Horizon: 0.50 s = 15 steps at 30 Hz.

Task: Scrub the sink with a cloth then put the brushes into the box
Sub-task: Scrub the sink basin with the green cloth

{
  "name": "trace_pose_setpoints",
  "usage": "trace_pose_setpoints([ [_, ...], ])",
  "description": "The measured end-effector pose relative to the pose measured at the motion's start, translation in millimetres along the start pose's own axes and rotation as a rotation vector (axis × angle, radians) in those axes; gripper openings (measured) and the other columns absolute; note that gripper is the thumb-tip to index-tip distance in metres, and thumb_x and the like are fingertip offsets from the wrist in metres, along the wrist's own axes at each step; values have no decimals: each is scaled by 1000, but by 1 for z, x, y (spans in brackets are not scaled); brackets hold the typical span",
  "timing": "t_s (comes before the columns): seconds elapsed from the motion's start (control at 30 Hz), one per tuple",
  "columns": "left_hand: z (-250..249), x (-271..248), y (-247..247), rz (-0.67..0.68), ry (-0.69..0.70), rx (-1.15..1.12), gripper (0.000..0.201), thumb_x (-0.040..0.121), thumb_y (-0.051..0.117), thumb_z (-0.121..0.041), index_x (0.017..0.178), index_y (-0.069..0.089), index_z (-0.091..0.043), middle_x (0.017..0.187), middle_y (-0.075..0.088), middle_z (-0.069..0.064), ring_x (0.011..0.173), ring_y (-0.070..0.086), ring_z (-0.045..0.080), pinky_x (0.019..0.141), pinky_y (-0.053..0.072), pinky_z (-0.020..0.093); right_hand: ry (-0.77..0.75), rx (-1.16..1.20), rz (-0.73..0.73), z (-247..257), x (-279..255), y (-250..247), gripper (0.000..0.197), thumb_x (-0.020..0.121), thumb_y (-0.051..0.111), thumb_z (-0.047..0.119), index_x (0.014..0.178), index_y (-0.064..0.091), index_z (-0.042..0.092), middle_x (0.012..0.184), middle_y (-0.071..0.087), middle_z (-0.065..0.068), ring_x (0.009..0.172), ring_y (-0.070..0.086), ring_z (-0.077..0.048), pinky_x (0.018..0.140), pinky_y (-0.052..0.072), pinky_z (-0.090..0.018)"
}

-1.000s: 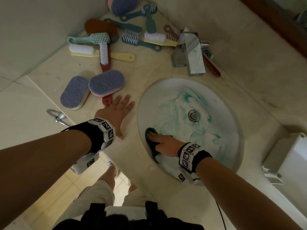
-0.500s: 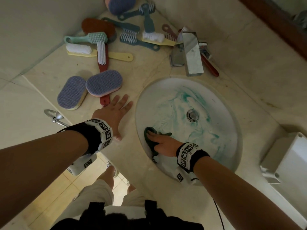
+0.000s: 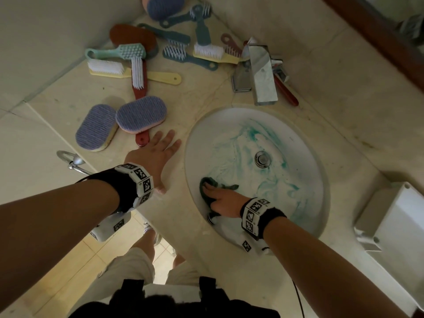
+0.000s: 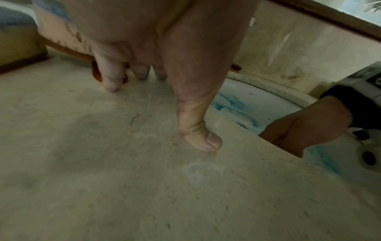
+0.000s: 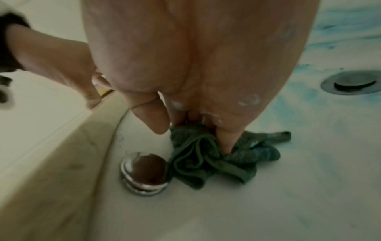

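The white sink (image 3: 298, 138) is smeared with teal streaks around its drain (image 3: 261, 158). My right hand (image 3: 220, 198) is inside the basin at its near-left wall, with its fingers pressed down on a crumpled dark green cloth (image 3: 206, 182). In the right wrist view the cloth (image 5: 206, 159) lies bunched under my fingertips (image 5: 224, 146), beside a chrome overflow cap (image 5: 144, 172). My left hand (image 3: 156, 154) rests flat on the counter left of the sink, fingers spread, holding nothing. Several brushes (image 3: 142, 115) lie scattered on the counter at the back left. A white box (image 3: 394, 226) stands at the right.
A chrome faucet (image 3: 261, 74) stands behind the sink, with a red-handled brush (image 3: 286, 90) beside it. Walls close in the counter (image 3: 103, 92) at the back and left. A metal ring fitting (image 3: 68, 159) hangs off the counter's left edge. Floor tiles show below.
My right hand has rubbed the cloth slightly along the near-left wall of the basin, and a tail of cloth now trails to the right. The left hand has stayed in place.
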State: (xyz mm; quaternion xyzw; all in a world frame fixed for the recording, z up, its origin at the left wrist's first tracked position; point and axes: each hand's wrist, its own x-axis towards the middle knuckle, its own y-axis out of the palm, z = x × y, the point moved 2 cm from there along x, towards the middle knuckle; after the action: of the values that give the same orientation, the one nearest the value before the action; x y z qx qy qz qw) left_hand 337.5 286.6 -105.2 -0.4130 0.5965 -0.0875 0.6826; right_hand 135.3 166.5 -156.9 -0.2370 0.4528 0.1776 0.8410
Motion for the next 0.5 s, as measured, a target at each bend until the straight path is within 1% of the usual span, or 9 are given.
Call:
trace_pose_setpoints([
  [0.1,-2,0,0,1,-3,1,138,64,85,-45,149,-21,-27,154,-34,-2,146,-20,23,119,18,47,45,83,17,-19,-9,14,55,100,40,7,153,27,16,160,20,-1,146,20,-19,107,11,-7],
  [0.13,-1,0,0,0,-4,4,138,64,85,-46,149,-21,-27,154,-34,-2,146,-19,23,119,18,46,55,97,19,-21,-11,17,53,100,40,6,151,30,15,159,23,0,146,22,-18,102,12,0],
  [0.17,-1,0,0,-3,-5,6,138,63,85,-46,149,-21,-27,154,-34,-2,146,-19,23,118,18,46,60,103,17,-21,-12,17,53,100,40,4,151,31,14,159,23,0,146,22,-18,101,11,1],
  [0.2,0,0,0,-6,-7,5,138,63,85,-46,149,-21,-27,154,-34,-2,146,-19,23,118,19,47,65,87,17,-19,-12,15,55,99,40,4,152,28,14,160,19,0,147,19,-19,104,9,-2],
  [0.23,0,0,1,-8,-8,5,138,63,85,-46,149,-22,-27,154,-34,-2,146,-19,23,118,19,47,62,54,17,-16,-10,11,58,99,39,5,154,22,14,162,13,0,148,16,-20,111,9,-11],
  [0.27,1,1,1,-9,-9,6,138,63,85,-46,149,-22,-27,154,-34,-2,146,-19,23,118,19,47,50,10,16,-12,-5,6,62,99,39,7,155,16,15,163,6,-1,148,15,-23,115,10,-19],
  [0.33,2,2,1,-6,-5,10,138,63,85,-47,149,-22,-27,154,-34,-1,146,-19,24,119,18,47,35,-19,18,-4,5,-1,65,99,38,7,156,10,15,163,0,-3,148,16,-26,120,15,-30],
  [0.4,2,1,1,-7,-5,10,138,63,85,-47,149,-21,-27,154,-34,-1,146,-19,24,119,17,47,42,-21,10,-4,11,-1,65,98,38,8,156,10,16,163,-1,-2,149,12,-25,121,14,-32],
  [0.5,1,1,1,-3,-5,13,138,63,85,-47,150,-21,-26,154,-33,-1,146,-19,24,119,15,46,48,0,6,-11,4,8,63,99,39,10,156,14,17,163,4,0,149,10,-22,120,7,-28],
])
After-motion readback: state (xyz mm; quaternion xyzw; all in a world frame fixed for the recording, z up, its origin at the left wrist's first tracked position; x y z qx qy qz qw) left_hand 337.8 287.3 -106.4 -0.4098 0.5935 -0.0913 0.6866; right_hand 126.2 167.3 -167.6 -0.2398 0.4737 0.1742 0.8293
